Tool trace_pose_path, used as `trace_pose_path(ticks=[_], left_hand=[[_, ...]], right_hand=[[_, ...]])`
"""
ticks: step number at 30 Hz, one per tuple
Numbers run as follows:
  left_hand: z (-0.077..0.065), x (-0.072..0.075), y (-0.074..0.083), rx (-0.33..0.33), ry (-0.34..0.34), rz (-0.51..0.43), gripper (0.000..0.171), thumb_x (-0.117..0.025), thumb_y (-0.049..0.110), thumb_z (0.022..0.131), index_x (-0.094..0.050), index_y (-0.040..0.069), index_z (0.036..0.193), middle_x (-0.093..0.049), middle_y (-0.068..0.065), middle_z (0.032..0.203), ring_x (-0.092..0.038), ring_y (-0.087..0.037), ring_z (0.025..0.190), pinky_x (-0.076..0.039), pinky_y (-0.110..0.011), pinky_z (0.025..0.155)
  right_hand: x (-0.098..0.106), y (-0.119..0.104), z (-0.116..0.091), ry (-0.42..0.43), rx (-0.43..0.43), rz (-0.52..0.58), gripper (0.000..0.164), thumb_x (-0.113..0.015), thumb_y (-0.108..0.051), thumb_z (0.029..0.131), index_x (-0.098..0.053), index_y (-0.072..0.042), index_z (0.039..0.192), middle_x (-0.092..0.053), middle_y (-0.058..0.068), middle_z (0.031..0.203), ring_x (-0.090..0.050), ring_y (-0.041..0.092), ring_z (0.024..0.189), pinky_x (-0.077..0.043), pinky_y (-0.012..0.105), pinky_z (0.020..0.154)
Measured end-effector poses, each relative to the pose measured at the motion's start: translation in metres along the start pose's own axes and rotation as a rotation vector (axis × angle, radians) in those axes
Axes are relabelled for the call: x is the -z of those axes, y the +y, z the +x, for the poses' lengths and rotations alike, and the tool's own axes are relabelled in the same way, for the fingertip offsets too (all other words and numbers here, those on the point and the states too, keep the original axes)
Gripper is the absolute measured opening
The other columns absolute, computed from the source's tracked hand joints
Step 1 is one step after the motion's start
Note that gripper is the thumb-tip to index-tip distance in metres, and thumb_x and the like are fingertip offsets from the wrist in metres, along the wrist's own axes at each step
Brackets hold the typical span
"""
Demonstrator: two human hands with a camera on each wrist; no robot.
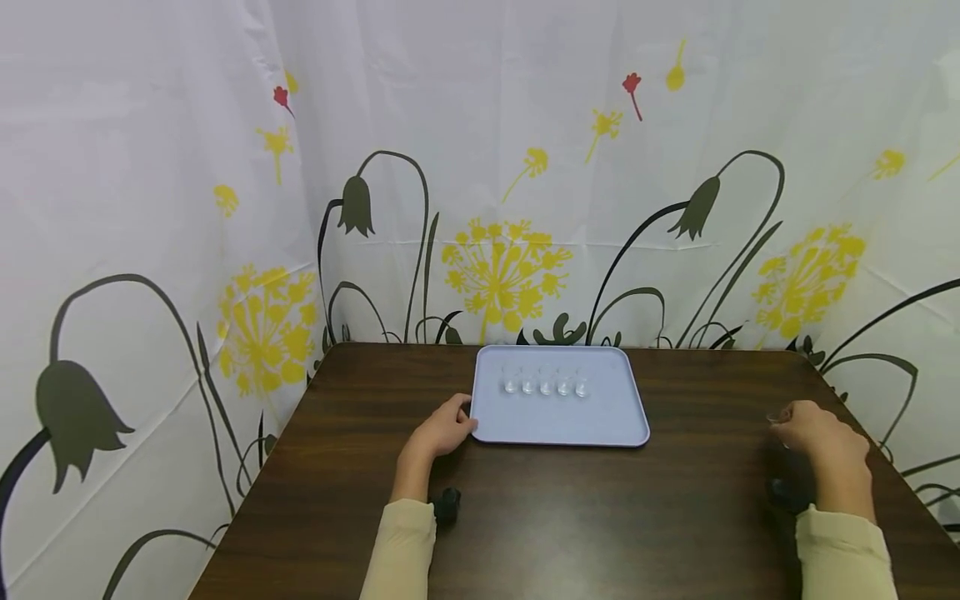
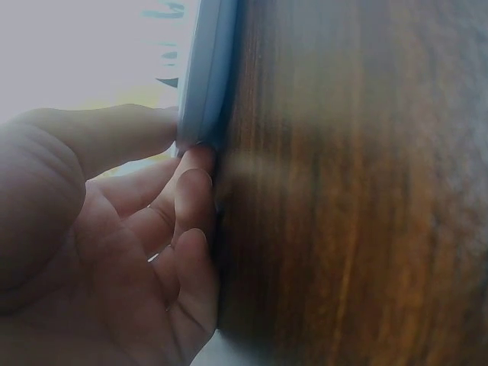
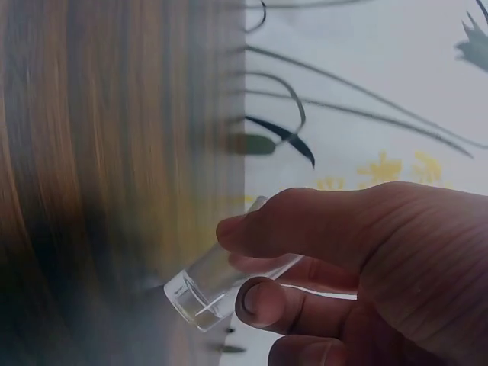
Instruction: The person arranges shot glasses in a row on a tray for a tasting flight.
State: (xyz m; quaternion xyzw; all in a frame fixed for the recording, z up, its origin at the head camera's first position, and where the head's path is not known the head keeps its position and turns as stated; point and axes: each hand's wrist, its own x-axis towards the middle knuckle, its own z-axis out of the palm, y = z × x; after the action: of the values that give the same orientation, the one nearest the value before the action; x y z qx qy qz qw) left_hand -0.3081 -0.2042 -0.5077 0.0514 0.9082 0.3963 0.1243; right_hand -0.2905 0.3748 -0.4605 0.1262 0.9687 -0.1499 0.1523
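A pale blue tray (image 1: 555, 422) lies on the brown table, with several small clear shot glasses (image 1: 547, 385) standing in a row on it. At the tray's left edge, my left hand (image 1: 442, 428) pinches the rim. The left wrist view shows the thumb against one side of the tray's rim (image 2: 204, 76) and fingertips tucked under the other. Off to the right, my right hand (image 1: 823, 435) holds another shot glass (image 3: 204, 293) between thumb and fingers. That glass is tilted, its thick base pointing down toward the table.
The dark wood table (image 1: 570, 525) extends around the tray on all sides. Behind it hangs a white curtain (image 1: 480, 100) printed with yellow and grey-green flowers, meeting the table's far edge. A dark wrist camera (image 1: 447, 507) sits on the left wrist.
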Motion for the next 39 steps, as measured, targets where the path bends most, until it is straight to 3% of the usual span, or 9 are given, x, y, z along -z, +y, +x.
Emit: trace_pose_path(ticks=[8,17,22,28,39], left_hand=[[-0.003,0.001,0.005,0.024,0.001,0.019,0.052,-0.064,0.017,0.107,-0.049,-0.002,0.154,-0.066,-0.009,0.099,-0.057,-0.019,0.083,-0.045,-0.033,0.076],[-0.005,0.002,0.002,0.052,0.002,0.012,0.051,-0.063,0.017,0.107,-0.049,0.0,0.154,-0.067,-0.009,0.101,-0.058,-0.019,0.085,-0.046,-0.034,0.077],[-0.004,0.003,0.001,0.05,0.006,0.01,0.051,-0.063,0.017,0.107,-0.049,0.001,0.154,-0.065,-0.009,0.101,-0.058,-0.02,0.085,-0.046,-0.035,0.078],[-0.004,0.004,0.004,0.037,0.009,0.01,0.051,-0.064,0.017,0.107,-0.05,0.0,0.154,-0.066,-0.01,0.101,-0.058,-0.02,0.085,-0.047,-0.035,0.079],[-0.005,0.002,0.006,0.013,0.015,0.008,0.051,-0.064,0.016,0.106,-0.05,-0.001,0.152,-0.066,-0.008,0.098,-0.057,-0.017,0.081,-0.045,-0.032,0.074]], right_hand=[[-0.007,-0.031,0.003,0.088,0.092,-0.077,0.051,-0.065,-0.032,0.1,-0.057,0.011,0.126,-0.064,0.041,0.119,-0.062,0.062,0.1,-0.047,0.073,0.08],[-0.007,-0.06,0.005,0.169,0.151,-0.106,0.045,-0.065,-0.031,0.1,-0.059,0.008,0.121,-0.067,0.038,0.113,-0.064,0.061,0.094,-0.048,0.069,0.074],[-0.012,-0.079,0.009,0.271,0.198,-0.082,0.044,-0.064,-0.035,0.101,-0.059,0.005,0.119,-0.071,0.031,0.101,-0.066,0.052,0.081,-0.048,0.063,0.065],[-0.018,-0.103,0.01,0.343,0.249,-0.02,0.047,-0.063,-0.04,0.101,-0.061,-0.002,0.128,-0.074,0.028,0.105,-0.066,0.045,0.075,-0.047,0.059,0.063],[-0.029,-0.129,0.011,0.323,0.301,0.056,0.053,-0.062,-0.048,0.102,-0.064,-0.007,0.135,-0.075,0.026,0.115,-0.071,0.047,0.087,-0.05,0.058,0.067]])
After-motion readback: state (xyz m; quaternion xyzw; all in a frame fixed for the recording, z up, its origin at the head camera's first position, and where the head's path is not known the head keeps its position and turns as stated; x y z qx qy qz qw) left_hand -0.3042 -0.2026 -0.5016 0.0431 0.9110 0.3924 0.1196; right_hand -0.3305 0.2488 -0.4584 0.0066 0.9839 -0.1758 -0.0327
